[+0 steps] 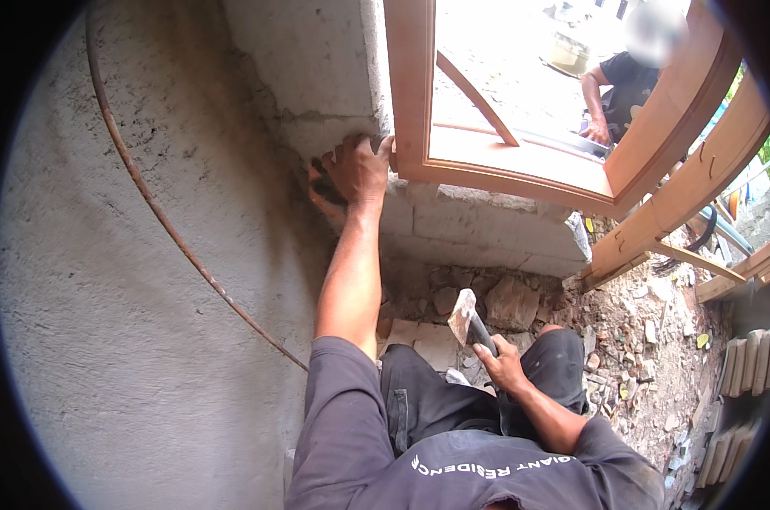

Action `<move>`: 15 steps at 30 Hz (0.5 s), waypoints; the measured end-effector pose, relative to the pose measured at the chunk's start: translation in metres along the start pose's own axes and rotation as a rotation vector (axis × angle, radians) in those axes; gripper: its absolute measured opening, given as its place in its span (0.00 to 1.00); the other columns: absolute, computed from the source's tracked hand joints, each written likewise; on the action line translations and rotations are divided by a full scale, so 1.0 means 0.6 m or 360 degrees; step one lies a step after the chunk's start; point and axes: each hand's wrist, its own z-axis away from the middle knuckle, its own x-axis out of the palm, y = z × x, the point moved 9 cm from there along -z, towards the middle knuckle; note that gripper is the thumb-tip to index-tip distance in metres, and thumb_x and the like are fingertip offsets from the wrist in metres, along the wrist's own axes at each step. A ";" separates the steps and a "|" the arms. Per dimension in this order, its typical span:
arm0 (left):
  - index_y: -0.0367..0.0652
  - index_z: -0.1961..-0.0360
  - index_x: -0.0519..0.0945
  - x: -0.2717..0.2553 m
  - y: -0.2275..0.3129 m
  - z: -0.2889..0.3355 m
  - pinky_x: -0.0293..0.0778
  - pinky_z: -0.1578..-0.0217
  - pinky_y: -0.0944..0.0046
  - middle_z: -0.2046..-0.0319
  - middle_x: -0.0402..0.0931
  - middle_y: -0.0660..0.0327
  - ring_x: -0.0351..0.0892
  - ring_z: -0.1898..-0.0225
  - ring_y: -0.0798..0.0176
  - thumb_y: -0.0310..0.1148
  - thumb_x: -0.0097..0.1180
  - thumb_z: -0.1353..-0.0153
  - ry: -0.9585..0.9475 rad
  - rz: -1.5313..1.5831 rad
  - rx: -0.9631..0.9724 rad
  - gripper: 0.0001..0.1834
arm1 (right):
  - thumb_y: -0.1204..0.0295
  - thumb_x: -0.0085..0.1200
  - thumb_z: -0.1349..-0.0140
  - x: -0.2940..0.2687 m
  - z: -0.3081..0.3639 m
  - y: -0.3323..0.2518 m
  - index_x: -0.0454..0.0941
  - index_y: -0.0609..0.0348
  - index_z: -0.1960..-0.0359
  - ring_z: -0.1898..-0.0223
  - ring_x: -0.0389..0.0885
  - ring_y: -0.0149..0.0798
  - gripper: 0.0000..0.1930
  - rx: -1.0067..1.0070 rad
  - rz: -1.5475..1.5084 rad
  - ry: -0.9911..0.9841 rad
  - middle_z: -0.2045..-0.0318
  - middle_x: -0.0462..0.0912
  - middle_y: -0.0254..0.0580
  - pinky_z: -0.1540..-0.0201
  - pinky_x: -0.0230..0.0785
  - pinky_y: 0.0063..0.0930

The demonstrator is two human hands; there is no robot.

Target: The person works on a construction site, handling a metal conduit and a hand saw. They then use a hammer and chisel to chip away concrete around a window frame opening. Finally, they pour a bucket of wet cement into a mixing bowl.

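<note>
High up, next to the concrete block wall (329, 64), my left hand (361, 174) is curled beside the lower left corner of a wooden window frame (412, 102). What its fingers close on is hidden. An orange-brown piece with dark patches (325, 194) shows just left of that hand. My right hand (504, 367), over my lap, grips the dark handle of a hammer (462, 316). The hammer's pale, crusted head points up and left, apart from the frame and wall.
A rendered wall (147, 323) fills the left, with a thin rusty rod (159, 212) curving across it. Rubble (631, 365) covers the ground at right. Another wooden frame (682, 191) leans there, near stacked tiles (752, 361). Beyond the window opening is another person (627, 89).
</note>
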 end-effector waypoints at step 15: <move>0.47 0.72 0.75 0.027 -0.014 0.060 0.60 0.55 0.51 0.69 0.74 0.64 0.74 0.67 0.58 0.44 0.55 0.46 0.0436 0.0194 0.0078 0.12 | 0.56 0.54 0.41 -0.029 -0.009 0.066 0.72 0.62 0.72 0.78 0.67 0.26 0.18 0.0203 -0.0220 0.0170 0.83 0.70 0.33 0.75 0.62 0.25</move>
